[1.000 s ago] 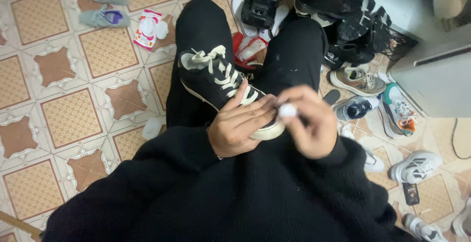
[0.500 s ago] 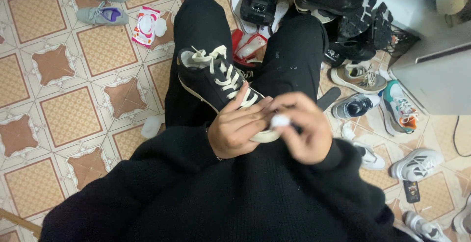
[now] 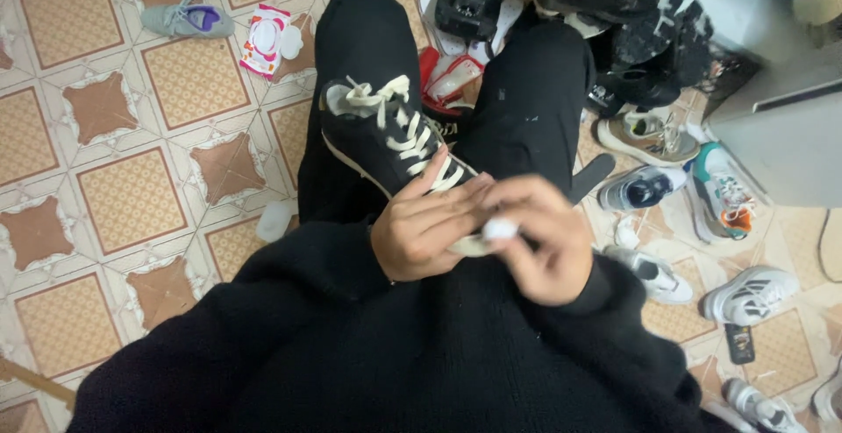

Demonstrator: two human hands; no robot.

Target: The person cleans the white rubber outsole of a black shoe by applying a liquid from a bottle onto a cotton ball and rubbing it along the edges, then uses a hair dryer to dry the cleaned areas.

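Left hand (image 3: 425, 233) grips heel end of black sneaker (image 3: 386, 135) on lap; right hand (image 3: 544, 244) pinches small white wad (image 3: 500, 229) against sole edge.

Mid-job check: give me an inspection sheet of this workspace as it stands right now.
Surface: patterned tile floor, worker seated on it.
Job's things: black sneaker with cream laces on the lap; small white wad at its toe.
Clutter: grey shoes, wipes pack, loose sneakers at right, black shoe pile.
Grips: left hand clasps the sneaker's toe; right hand pinches the wad.
Cables: dark cord at right edge.
Surroundings: grey box.
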